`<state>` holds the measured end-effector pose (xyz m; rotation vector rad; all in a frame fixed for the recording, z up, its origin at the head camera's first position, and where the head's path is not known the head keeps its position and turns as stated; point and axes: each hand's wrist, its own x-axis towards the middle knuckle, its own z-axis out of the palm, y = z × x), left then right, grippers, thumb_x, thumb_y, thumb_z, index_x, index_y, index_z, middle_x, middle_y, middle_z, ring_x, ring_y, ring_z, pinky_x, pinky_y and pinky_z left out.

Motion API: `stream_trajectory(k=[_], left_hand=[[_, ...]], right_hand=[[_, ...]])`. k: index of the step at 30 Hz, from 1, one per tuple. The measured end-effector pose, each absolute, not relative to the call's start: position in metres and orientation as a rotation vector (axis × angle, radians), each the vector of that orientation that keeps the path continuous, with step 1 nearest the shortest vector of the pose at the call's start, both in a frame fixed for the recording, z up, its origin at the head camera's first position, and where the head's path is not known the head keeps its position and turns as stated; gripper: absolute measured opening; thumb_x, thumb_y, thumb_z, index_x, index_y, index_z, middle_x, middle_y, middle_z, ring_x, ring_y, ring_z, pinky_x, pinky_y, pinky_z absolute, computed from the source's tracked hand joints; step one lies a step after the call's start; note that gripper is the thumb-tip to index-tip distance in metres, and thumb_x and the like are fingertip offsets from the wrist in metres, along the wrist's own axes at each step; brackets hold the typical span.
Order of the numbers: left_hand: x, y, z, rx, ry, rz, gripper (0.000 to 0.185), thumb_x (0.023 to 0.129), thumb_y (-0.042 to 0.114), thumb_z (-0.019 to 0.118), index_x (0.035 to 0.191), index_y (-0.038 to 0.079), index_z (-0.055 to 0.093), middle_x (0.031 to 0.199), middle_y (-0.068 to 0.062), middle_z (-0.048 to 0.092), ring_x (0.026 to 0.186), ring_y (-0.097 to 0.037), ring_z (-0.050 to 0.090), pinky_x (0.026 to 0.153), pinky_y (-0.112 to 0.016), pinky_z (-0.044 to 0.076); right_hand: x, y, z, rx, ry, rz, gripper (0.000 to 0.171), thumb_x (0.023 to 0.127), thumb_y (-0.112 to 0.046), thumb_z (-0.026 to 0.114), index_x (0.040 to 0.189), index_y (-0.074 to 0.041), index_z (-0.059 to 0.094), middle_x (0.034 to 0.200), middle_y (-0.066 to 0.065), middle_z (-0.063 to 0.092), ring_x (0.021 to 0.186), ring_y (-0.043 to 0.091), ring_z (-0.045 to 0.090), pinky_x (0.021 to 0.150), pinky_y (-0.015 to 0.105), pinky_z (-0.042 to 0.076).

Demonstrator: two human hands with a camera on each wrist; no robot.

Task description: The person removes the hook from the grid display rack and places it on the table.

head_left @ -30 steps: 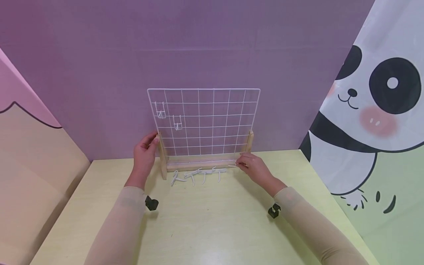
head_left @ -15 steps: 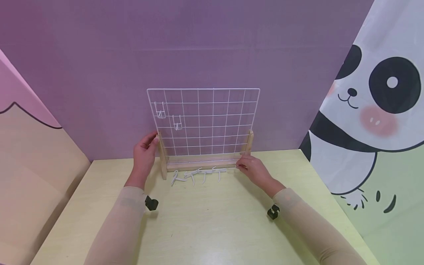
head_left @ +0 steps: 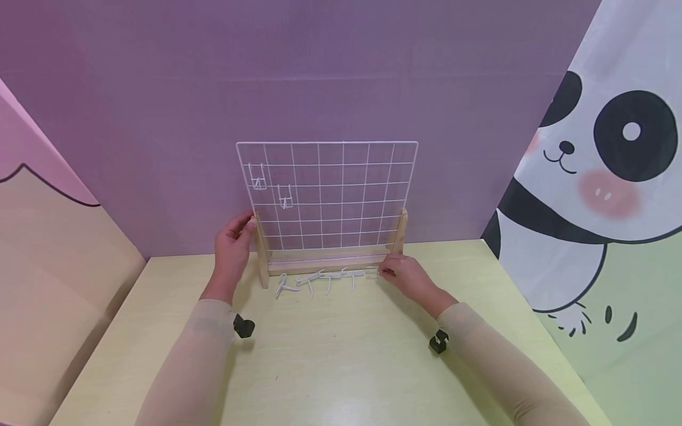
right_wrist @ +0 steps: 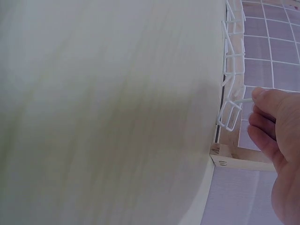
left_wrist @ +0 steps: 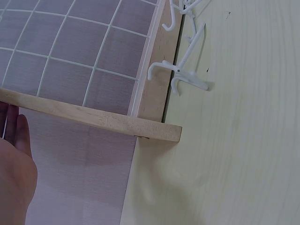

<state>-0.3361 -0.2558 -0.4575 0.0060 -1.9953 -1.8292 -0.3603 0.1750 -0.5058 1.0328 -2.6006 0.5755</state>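
Observation:
A white wire grid panel [head_left: 330,195] stands upright in a wooden stand [head_left: 325,267] near the back of the table. My left hand [head_left: 232,245] holds the stand's left post near its top, fingers reaching behind it; in the left wrist view that hand [left_wrist: 16,159] lies along the post. At the stand's lower right, my right hand [head_left: 409,275] pinches a white wire hook by its prong, thumb against fingertips. The right wrist view shows this hook [right_wrist: 230,115] with its rectangular loop toward the table. Two hooks hang at the grid's left, the upper hook [head_left: 258,177] and lower hook [head_left: 285,199].
Several white hooks [head_left: 328,278] lie in a row on the table [head_left: 319,355] along the stand's front. A purple backdrop [head_left: 330,71] rises behind the grid. At the right is a panda-printed sheet [head_left: 602,177], and a pink and beige sheet [head_left: 53,266] is at the left.
My right hand has dipped slightly toward the table with the hook, whose loop now shows to the left of the fingertips. The left hand stays at the post.

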Motion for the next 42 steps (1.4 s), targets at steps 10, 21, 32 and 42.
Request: stream_trajectory(k=[10, 21, 32, 42], left_hand=[[-0.3374, -0.2555, -0.4593, 0.005, -1.981, -1.836, 0.041, 0.115, 0.025, 0.064, 0.152, 0.008, 0.068, 0.152, -0.008, 0.068, 0.136, -0.013, 0.059, 0.119, -0.030, 0.048], [-0.3388, -0.2575, -0.4600, 0.002, -2.007, -1.811, 0.042, 0.115, 0.030, 0.064, 0.152, 0.011, 0.068, 0.153, -0.006, 0.067, 0.140, -0.018, 0.058, 0.120, -0.032, 0.048], [-0.3381, -0.2572, -0.4584, 0.005, -1.997, -1.830, 0.042, 0.114, 0.025, 0.065, 0.153, 0.009, 0.067, 0.155, -0.010, 0.065, 0.137, -0.015, 0.058, 0.118, -0.029, 0.049], [-0.3387, -0.2575, -0.4592, 0.004, -1.993, -1.825, 0.041, 0.114, 0.025, 0.065, 0.152, 0.009, 0.067, 0.155, -0.011, 0.066, 0.137, -0.015, 0.058, 0.117, -0.029, 0.049]], right_hand=[[-0.3607, 0.1760, -0.5087, 1.043, -2.657, 0.648, 0.008, 0.094, 0.000, 0.086, 0.098, -0.006, 0.082, 0.094, 0.002, 0.075, 0.085, 0.017, 0.070, 0.083, 0.037, 0.064], [-0.3654, 0.1764, -0.5143, 1.037, -2.754, 0.697, 0.007, 0.096, -0.004, 0.086, 0.099, -0.008, 0.082, 0.093, -0.001, 0.077, 0.084, 0.011, 0.068, 0.082, 0.034, 0.063], [-0.3645, 0.1780, -0.5132, 1.078, -2.804, 0.764, 0.009, 0.095, 0.000, 0.085, 0.103, -0.005, 0.083, 0.095, 0.001, 0.079, 0.085, 0.010, 0.071, 0.081, 0.029, 0.063], [-0.3623, 0.1789, -0.5110, 1.067, -2.829, 0.849, 0.008, 0.095, -0.001, 0.086, 0.102, -0.003, 0.083, 0.094, 0.002, 0.080, 0.087, 0.012, 0.074, 0.081, 0.027, 0.064]])
